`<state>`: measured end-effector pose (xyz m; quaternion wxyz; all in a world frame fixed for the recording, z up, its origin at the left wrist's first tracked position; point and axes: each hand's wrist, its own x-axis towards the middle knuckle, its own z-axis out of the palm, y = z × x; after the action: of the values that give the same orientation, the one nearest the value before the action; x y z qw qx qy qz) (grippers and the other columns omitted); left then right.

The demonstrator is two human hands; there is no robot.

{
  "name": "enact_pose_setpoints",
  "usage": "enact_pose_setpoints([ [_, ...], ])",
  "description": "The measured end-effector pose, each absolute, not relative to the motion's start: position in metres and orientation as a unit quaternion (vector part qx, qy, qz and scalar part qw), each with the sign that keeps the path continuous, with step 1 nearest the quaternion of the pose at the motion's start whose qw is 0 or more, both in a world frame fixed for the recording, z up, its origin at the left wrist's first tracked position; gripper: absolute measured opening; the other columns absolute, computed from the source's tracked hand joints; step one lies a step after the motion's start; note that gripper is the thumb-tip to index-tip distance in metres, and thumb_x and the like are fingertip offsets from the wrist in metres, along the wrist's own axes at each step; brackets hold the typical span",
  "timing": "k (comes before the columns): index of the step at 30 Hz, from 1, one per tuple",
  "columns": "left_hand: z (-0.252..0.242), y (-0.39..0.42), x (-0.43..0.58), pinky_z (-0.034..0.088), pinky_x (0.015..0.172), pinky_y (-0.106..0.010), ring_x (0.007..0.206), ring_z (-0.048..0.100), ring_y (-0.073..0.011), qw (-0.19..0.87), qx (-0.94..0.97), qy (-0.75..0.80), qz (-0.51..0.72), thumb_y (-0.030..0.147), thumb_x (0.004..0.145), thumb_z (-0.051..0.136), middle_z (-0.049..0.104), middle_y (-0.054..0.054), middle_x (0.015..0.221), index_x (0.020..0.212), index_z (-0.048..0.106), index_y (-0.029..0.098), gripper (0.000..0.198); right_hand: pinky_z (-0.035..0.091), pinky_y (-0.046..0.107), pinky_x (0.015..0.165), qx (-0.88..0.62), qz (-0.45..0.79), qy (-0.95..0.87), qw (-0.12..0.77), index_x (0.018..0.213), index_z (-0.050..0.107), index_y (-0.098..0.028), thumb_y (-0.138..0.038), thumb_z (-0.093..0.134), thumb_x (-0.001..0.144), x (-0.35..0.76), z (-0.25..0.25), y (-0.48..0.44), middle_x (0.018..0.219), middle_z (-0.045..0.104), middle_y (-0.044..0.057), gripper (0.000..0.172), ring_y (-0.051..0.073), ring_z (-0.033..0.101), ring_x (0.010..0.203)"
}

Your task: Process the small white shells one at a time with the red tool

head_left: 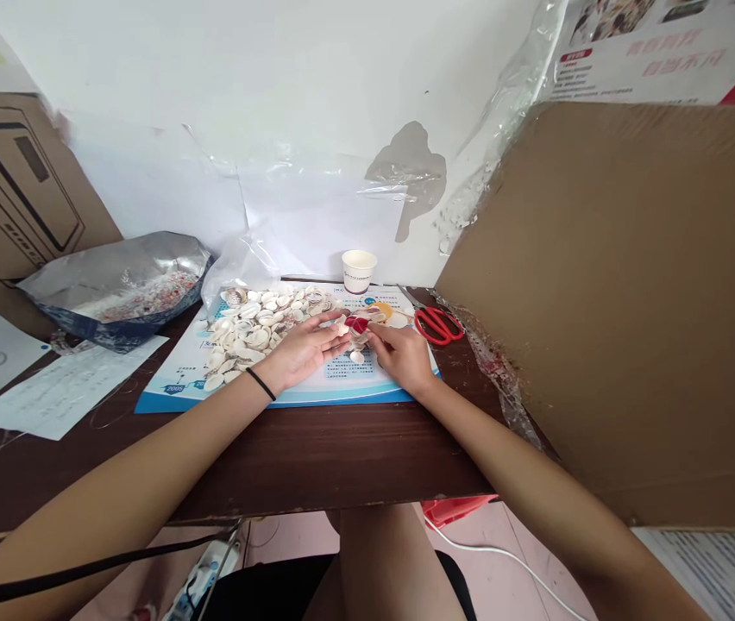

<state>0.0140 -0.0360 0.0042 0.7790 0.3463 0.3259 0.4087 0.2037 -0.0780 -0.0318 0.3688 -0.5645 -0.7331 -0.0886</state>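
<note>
Dark wood tabletop [316, 457] beneath a white wall [147, 78] hung with loose plastic sheeting [316, 207] fills my head feed, with a cardboard partition [606, 302] closing off the right. At the centre of it all, a small red piece [355, 324] sits between the hands, above a printed blue-and-white poster [173, 388]. The right hand [399, 358] has its grip pressed together on that piece, pinching it at the fingertips, though I can't make out exactly how it's seated. The left hand [303, 349] is spread open just beside it, a black wristband [261, 384] at its wrist. I'd keep the pressure light and right at the fingertips — a piece this small could easily drop into the heap of pale seashells [251, 332] lying by the left hand. Further out, red-handled scissors [437, 326] rest past the right hand, a paper cup [359, 271] stands behind, and a foil bag [118, 289] of pink-and-white bits slumps at the left — all within easy reach.
</note>
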Motion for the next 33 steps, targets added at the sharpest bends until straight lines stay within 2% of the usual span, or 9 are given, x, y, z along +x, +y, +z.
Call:
enact_pose_setpoints([
  [3,0.0031,-0.0347,0.013,0.055,0.089,-0.038,0.081,0.071,-0.0184,0.776,0.352,0.331,0.406,0.001,0.081,0.064,0.069,-0.005,0.079,0.108,0.062,0.014,0.03,0.049,0.029,0.069,-0.591,-0.088,-0.712,0.368,0.108,0.075,-0.019,-0.03,0.051,0.096,0.2046,-0.0329,-0.0763,0.082,0.077,0.008,0.029,0.021,0.07,0.072],
  [6,0.0018,-0.0331,0.0118,0.054,0.09,-0.039,0.084,0.071,-0.0191,0.779,0.354,0.322,0.405,0.001,0.08,0.065,0.071,-0.007,0.087,0.107,0.062,0.014,0.03,0.05,0.031,0.08,-0.55,-0.085,-0.742,0.373,0.109,0.074,-0.02,-0.028,0.052,0.095,0.205,-0.0346,-0.0748,0.097,0.077,0.009,0.027,0.021,0.071,0.084],
  [8,0.0009,-0.0325,0.0114,0.054,0.09,-0.039,0.085,0.071,-0.019,0.78,0.358,0.315,0.405,0.002,0.079,0.066,0.071,-0.007,0.089,0.106,0.062,0.014,0.03,0.05,0.031,0.082,-0.54,-0.081,-0.752,0.369,0.109,0.074,-0.021,-0.027,0.052,0.095,0.2049,-0.0352,-0.0743,0.099,0.077,0.008,0.026,0.021,0.071,0.087],
  [13,0.0007,-0.0335,0.0129,0.055,0.084,-0.036,0.08,0.071,-0.0184,0.764,0.368,0.335,0.411,0.003,0.079,0.067,0.069,-0.005,0.079,0.11,0.061,0.014,0.033,0.048,0.029,0.074,-0.577,-0.073,-0.724,0.372,0.111,0.073,-0.019,-0.026,0.052,0.096,0.2062,-0.0328,-0.0749,0.088,0.076,0.008,0.027,0.02,0.069,0.078],
  [20,0.0028,-0.0358,0.016,0.054,0.071,-0.028,0.074,0.069,-0.0161,0.743,0.36,0.369,0.427,-0.001,0.078,0.064,0.068,-0.004,0.079,0.121,0.057,0.013,0.045,0.044,0.03,0.078,-0.549,-0.09,-0.754,0.35,0.11,0.074,-0.023,-0.027,0.055,0.095,0.2043,-0.0314,-0.0762,0.078,0.072,0.006,0.026,0.019,0.066,0.077],
  [25,-0.0004,-0.0346,0.0156,0.052,0.067,-0.026,0.079,0.069,-0.0174,0.739,0.376,0.364,0.425,0.001,0.079,0.066,0.065,-0.003,0.076,0.125,0.055,0.014,0.049,0.041,0.032,0.078,-0.577,-0.123,-0.72,0.365,0.107,0.076,-0.021,-0.026,0.053,0.094,0.2072,-0.0321,-0.0744,0.075,0.071,0.006,0.026,0.018,0.063,0.072],
  [30,-0.0003,-0.0343,0.0156,0.049,0.064,-0.024,0.073,0.067,-0.0142,0.737,0.389,0.359,0.421,-0.001,0.08,0.062,0.064,-0.003,0.078,0.124,0.055,0.015,0.048,0.039,0.031,0.078,-0.533,-0.129,-0.756,0.357,0.109,0.075,-0.023,-0.028,0.053,0.095,0.2081,-0.0295,-0.0759,0.073,0.068,0.004,0.026,0.017,0.062,0.074],
  [33,0.0005,-0.0345,0.0152,0.048,0.063,-0.023,0.072,0.067,-0.0141,0.735,0.392,0.366,0.416,0.0,0.08,0.062,0.064,-0.003,0.079,0.125,0.055,0.015,0.048,0.038,0.032,0.078,-0.557,-0.138,-0.736,0.359,0.107,0.076,-0.023,-0.027,0.054,0.095,0.2087,-0.0294,-0.0749,0.072,0.067,0.005,0.025,0.018,0.062,0.074],
])
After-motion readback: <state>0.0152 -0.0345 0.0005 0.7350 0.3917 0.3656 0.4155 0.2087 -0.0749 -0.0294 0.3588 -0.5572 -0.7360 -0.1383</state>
